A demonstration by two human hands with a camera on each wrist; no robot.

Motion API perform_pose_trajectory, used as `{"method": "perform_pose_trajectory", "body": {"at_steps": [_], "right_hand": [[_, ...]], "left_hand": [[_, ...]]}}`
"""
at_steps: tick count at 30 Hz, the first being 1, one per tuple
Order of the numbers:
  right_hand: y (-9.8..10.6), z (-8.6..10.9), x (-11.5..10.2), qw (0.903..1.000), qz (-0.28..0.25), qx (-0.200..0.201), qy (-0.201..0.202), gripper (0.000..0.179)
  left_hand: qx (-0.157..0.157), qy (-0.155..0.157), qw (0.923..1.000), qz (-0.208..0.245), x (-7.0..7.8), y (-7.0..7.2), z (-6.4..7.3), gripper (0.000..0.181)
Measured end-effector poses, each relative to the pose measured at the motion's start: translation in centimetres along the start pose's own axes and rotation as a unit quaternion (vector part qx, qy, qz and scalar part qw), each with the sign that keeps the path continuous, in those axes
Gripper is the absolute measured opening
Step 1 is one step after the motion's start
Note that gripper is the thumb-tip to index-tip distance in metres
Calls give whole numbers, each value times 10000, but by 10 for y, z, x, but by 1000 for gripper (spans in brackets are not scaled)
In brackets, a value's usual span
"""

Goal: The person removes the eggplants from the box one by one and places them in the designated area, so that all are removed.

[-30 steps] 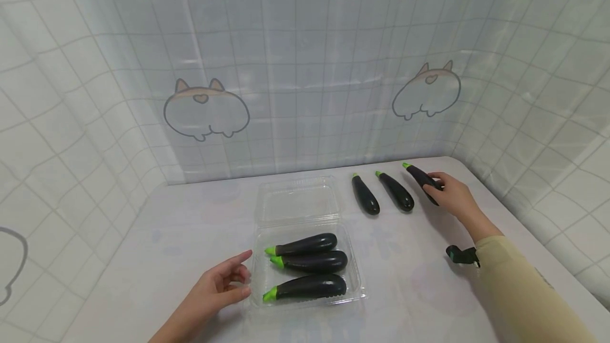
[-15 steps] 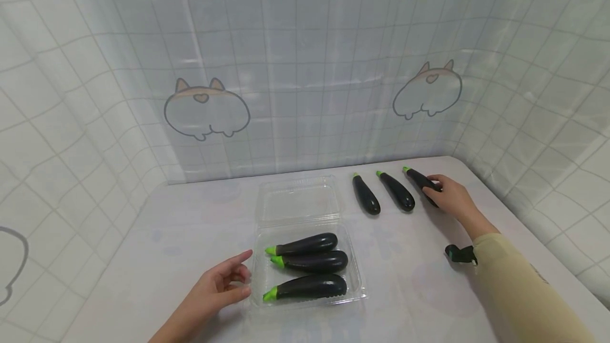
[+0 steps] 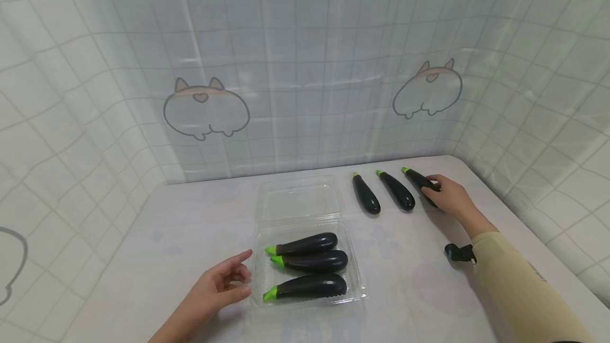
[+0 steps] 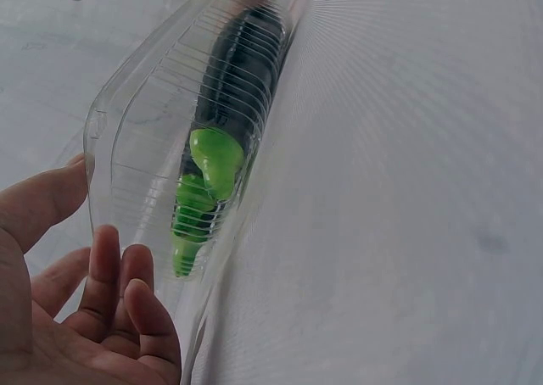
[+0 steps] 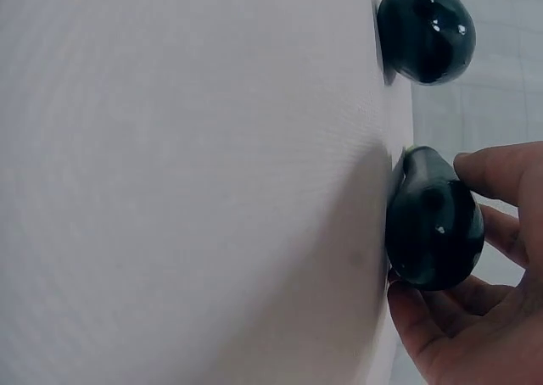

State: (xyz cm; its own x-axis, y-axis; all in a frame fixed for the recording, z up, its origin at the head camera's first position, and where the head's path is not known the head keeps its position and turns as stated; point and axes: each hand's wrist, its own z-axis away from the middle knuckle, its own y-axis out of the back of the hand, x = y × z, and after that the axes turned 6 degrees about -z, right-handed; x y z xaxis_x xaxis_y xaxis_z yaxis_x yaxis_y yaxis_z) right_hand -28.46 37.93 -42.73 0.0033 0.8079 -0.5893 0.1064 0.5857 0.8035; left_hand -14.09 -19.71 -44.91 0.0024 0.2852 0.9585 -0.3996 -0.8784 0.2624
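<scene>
Toward the far right of the table, my right hand point(image 3: 450, 196) pinches an eggplant point(image 5: 433, 232) between thumb and fingers. It lies with its green stem end point(image 3: 405, 170) pointing away, close on the tabletop. To its left, a second eggplant point(image 3: 396, 191) and a third eggplant point(image 3: 366, 195) lie in a row. My left hand point(image 3: 216, 286) is beside the left edge of an open clear plastic clamshell box point(image 3: 355, 279), fingers loosely bent, thumb and fingertips right at the rim in the left wrist view. Inside the box lie three eggplants point(image 3: 312, 286), stems to the left.
The box's clear lid point(image 3: 299, 200) is folded back flat toward the rear. A small dark object point(image 3: 459, 252) shows at the right sleeve. Tile-patterned curtains point(image 3: 305, 68) with animal drawings rise behind and beside the white-covered table point(image 3: 190, 226).
The eggplant in my right hand has come down slightly and toward me, and the hand with it. My left hand and the box stay put.
</scene>
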Motion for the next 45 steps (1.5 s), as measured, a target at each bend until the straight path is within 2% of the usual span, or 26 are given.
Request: {"method": "perform_pose_trajectory", "body": {"at_steps": [5, 23, 28, 36, 45], "right_hand": [[1, 1, 0, 10000, 30, -73, -32, 63], [9, 6, -2, 9999, -34, -106, 48, 74], [14, 12, -5, 9994, 1, 147, 319, 71], [29, 27, -21, 9962, -153, 588, 627, 66], [36, 42, -32, 9943, -296, 679, 768, 67]], "left_hand": [[-23, -107, 9999, -91, -1, 0, -1, 69], [18, 140, 9998, -129, -1, 0, -1, 69], [-39, 55, 9999, -105, 1, 0, 0, 70], [-7, 97, 10000, -8, 3, 0, 0, 70], [-4, 83, 10000, -23, 3, -1, 1, 69]]}}
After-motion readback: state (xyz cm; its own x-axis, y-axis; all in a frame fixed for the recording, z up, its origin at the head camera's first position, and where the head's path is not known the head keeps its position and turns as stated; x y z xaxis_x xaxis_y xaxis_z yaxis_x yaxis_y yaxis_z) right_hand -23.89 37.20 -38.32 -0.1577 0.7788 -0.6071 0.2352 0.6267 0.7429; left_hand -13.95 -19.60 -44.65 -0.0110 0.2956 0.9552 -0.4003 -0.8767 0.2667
